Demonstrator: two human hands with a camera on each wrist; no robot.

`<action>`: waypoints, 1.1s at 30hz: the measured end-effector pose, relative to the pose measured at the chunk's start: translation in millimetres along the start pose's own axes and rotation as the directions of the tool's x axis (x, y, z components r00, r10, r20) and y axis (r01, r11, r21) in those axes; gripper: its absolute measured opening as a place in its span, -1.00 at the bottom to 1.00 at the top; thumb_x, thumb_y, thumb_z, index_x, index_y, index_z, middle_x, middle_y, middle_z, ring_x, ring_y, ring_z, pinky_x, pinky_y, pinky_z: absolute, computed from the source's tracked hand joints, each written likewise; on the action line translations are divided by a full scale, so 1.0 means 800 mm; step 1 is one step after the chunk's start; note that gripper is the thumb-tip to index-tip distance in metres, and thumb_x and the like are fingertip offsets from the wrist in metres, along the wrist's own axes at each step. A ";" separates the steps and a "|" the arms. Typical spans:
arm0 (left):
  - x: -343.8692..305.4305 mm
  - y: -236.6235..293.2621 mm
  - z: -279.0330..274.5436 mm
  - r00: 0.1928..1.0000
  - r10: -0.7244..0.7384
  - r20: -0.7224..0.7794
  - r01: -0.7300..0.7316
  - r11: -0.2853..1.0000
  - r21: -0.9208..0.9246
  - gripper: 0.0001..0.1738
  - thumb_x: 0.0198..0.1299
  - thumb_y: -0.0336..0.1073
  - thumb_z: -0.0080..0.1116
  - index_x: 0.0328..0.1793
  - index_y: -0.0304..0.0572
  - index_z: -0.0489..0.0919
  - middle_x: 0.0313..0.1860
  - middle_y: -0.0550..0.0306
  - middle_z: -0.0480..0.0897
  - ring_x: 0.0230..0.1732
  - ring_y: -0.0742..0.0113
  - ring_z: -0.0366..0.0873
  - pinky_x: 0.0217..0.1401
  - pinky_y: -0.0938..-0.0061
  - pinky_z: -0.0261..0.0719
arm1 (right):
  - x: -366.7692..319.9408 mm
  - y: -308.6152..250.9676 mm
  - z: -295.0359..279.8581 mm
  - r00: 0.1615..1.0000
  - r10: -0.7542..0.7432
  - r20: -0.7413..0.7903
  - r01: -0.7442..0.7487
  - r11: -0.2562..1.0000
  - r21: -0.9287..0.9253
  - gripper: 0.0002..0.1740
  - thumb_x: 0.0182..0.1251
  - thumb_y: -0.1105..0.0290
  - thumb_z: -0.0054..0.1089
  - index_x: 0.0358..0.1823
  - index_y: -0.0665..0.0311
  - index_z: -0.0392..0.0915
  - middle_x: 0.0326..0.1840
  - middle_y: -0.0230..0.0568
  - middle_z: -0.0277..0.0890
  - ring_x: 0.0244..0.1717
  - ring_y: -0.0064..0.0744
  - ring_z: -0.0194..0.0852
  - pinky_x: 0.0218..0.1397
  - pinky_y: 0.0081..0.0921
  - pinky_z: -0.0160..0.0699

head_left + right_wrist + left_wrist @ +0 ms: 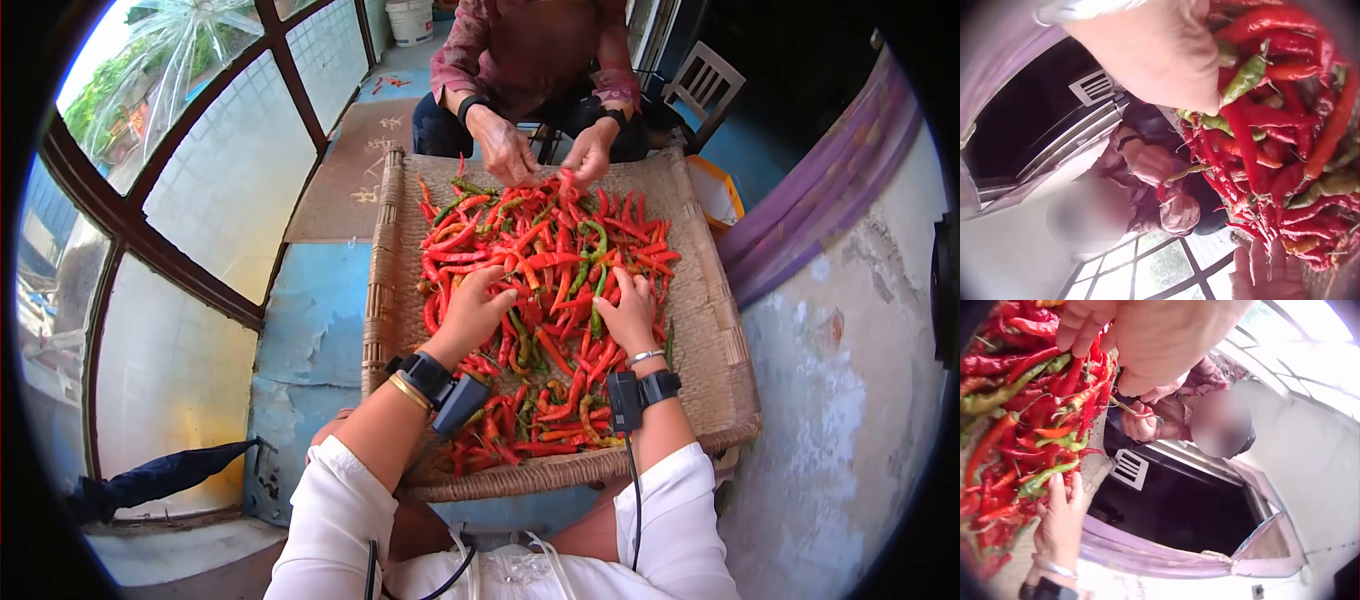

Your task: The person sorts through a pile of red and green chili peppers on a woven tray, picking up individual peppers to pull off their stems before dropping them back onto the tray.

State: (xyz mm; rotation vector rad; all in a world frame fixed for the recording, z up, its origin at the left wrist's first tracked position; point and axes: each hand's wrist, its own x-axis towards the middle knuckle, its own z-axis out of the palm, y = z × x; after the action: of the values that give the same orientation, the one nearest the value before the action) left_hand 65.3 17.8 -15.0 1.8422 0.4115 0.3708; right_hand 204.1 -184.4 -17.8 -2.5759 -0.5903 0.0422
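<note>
Red chilli peppers (550, 260), with several green ones among them, lie heaped in a woven basket tray (715, 350). My left hand (475, 310) hovers over the left part of the heap, fingers spread and thumb apart; nothing shows in its grasp. In the right wrist view its fingers look straight. On the right side of the heap, my right hand (630, 315) has its thumb beside a green chilli pepper (598, 300), with a gap between thumb and forefinger. In the left wrist view, its fingertips are right at a green pepper (1047, 478).
Across the tray sits another person (535, 60), whose hands (505, 150) hold a chilli pepper over the far edge. A windowed wall (215, 170) stands at left, with a dark umbrella (170, 480) below. Purple curtain (820, 190) and chair (705, 80) are at right.
</note>
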 end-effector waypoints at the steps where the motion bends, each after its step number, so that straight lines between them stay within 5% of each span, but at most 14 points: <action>1: -0.004 0.001 0.002 0.997 0.078 0.016 -0.080 0.986 0.145 -0.47 0.08 -0.22 0.14 0.16 -0.31 0.36 0.11 -0.13 0.40 0.12 0.04 0.38 0.11 0.34 0.37 | 0.001 0.001 -0.001 0.999 0.005 0.034 -0.005 1.000 -0.003 -0.29 0.00 0.08 0.22 0.21 0.16 0.26 0.28 0.11 -0.06 0.21 0.18 0.01 0.22 -0.14 0.13; 2: -0.007 0.003 0.002 0.987 0.155 0.042 -0.161 0.945 0.286 -0.49 0.07 -0.24 0.15 0.14 -0.29 0.37 0.12 -0.15 0.38 0.12 -0.02 0.37 0.12 0.31 0.37 | 0.002 0.003 0.000 0.999 0.010 0.036 -0.010 1.000 -0.005 -0.29 0.00 0.08 0.22 0.21 0.16 0.26 0.28 0.11 -0.06 0.21 0.18 0.01 0.22 -0.14 0.13; 6: -0.005 -0.006 -0.001 0.980 0.189 0.067 -0.200 0.907 0.370 -0.49 0.06 -0.25 0.14 0.15 -0.25 0.37 0.13 -0.15 0.36 0.13 -0.07 0.34 0.12 0.27 0.36 | 0.006 0.009 0.002 0.999 0.032 0.034 -0.032 0.999 0.003 -0.29 -0.03 -0.01 0.22 0.15 0.16 0.33 0.28 0.08 -0.02 0.21 0.15 0.02 0.22 -0.13 0.14; 10: -0.005 0.011 -0.001 0.976 0.212 0.057 -0.217 0.892 0.397 -0.55 0.06 -0.25 0.14 0.09 -0.24 0.43 0.08 -0.11 0.41 0.11 -0.03 0.36 0.10 0.28 0.37 | 0.001 -0.001 -0.002 0.994 0.062 -0.089 -0.078 0.977 -0.196 -0.26 -0.05 -0.07 0.22 0.18 0.10 0.31 0.27 0.03 0.03 0.24 0.11 0.00 0.20 -0.11 0.17; 12: -0.004 0.027 -0.001 0.965 0.206 0.163 -0.256 0.872 0.417 -0.62 0.05 -0.25 0.14 0.00 -0.26 0.48 0.04 -0.10 0.44 0.09 -0.02 0.37 0.09 0.27 0.37 | 0.000 -0.001 -0.004 0.971 0.233 -0.053 -0.237 0.967 -0.089 -0.24 -0.02 -0.12 0.16 0.22 0.04 0.26 0.28 0.03 0.03 0.25 0.15 -0.02 0.16 -0.04 0.19; 14: -0.001 0.049 0.010 0.947 0.258 0.192 -0.315 0.865 0.389 -0.66 0.03 -0.27 0.15 -0.08 -0.29 0.51 -0.02 -0.09 0.46 0.02 -0.03 0.40 0.04 0.24 0.39 | 0.004 0.014 0.003 0.978 0.210 -0.023 -0.211 0.975 -0.069 -0.22 -0.01 -0.17 0.11 0.24 0.00 0.22 0.30 0.02 0.01 0.26 0.18 -0.05 0.14 0.02 0.20; 17: 0.018 0.083 0.034 0.865 0.238 0.442 -0.482 0.642 0.596 -0.56 -0.05 -0.28 0.18 0.00 -0.25 0.44 0.04 -0.06 0.43 0.04 0.01 0.37 0.08 0.25 0.35 | 0.006 0.021 0.003 0.990 0.116 0.086 -0.110 0.991 -0.071 -0.22 -0.04 -0.18 0.12 0.23 -0.02 0.23 0.31 -0.01 0.00 0.26 0.14 -0.04 0.14 0.01 0.21; 21: 0.066 0.066 0.075 0.886 0.270 0.377 -0.463 0.486 0.741 -0.38 -0.07 -0.18 0.20 0.17 -0.17 0.33 0.09 0.01 0.41 0.10 0.02 0.30 0.15 0.26 0.30 | 0.009 0.021 0.005 0.995 -0.012 0.104 -0.008 0.983 0.183 -0.39 -0.13 0.02 0.30 0.00 0.08 0.43 -0.06 -0.12 0.26 -0.02 0.04 0.25 0.03 -0.21 0.33; 24: 0.083 0.061 0.085 0.899 0.192 0.394 -0.438 0.419 0.795 -0.30 -0.11 -0.08 0.22 0.20 -0.14 0.32 0.17 0.07 0.35 0.12 0.01 0.29 0.13 0.17 0.31 | 0.005 0.012 0.009 0.989 -0.006 0.149 -0.044 0.942 0.333 -0.38 -0.12 0.04 0.29 0.04 0.07 0.41 -0.07 -0.10 0.27 -0.04 0.04 0.28 0.05 -0.22 0.32; 25: 0.085 0.064 0.087 0.904 0.126 0.408 -0.424 0.374 0.825 -0.26 -0.14 -0.01 0.22 0.23 -0.05 0.32 0.21 0.11 0.30 0.14 0.01 0.27 0.09 0.07 0.33 | 0.001 0.007 0.012 0.994 0.002 0.109 -0.025 0.979 0.203 -0.36 -0.10 0.07 0.29 0.08 0.06 0.38 -0.05 -0.07 0.26 0.00 0.06 0.26 0.07 -0.22 0.31; 28: 0.092 0.048 0.087 0.906 0.112 0.408 -0.422 0.305 0.854 -0.32 -0.13 0.05 0.18 0.21 0.15 0.35 0.09 0.15 0.38 0.08 0.03 0.30 0.07 -0.04 0.28 | -0.009 -0.003 0.025 0.994 -0.054 -0.094 0.050 0.997 -0.051 -0.30 -0.08 0.06 0.28 0.14 0.14 0.33 -0.05 0.01 0.27 0.01 -0.02 0.29 0.07 -0.32 0.30; 33: 0.086 0.024 0.066 0.865 0.230 0.447 -0.503 0.400 0.766 -0.61 -0.05 -0.16 0.10 -0.04 0.02 0.48 -0.01 0.15 0.40 -0.02 0.00 0.38 -0.03 0.03 0.39 | -0.001 0.004 0.021 0.982 -0.107 0.158 0.052 0.947 0.317 -0.31 -0.12 0.04 0.29 0.08 0.18 0.37 -0.06 0.01 0.27 0.01 -0.03 0.29 0.07 -0.31 0.31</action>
State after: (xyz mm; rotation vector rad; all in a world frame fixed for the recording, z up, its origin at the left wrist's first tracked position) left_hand 152.1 -1.0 -8.8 2.9989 -0.0847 0.1880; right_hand 202.8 -179.8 -34.0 -2.2520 -0.6913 0.3107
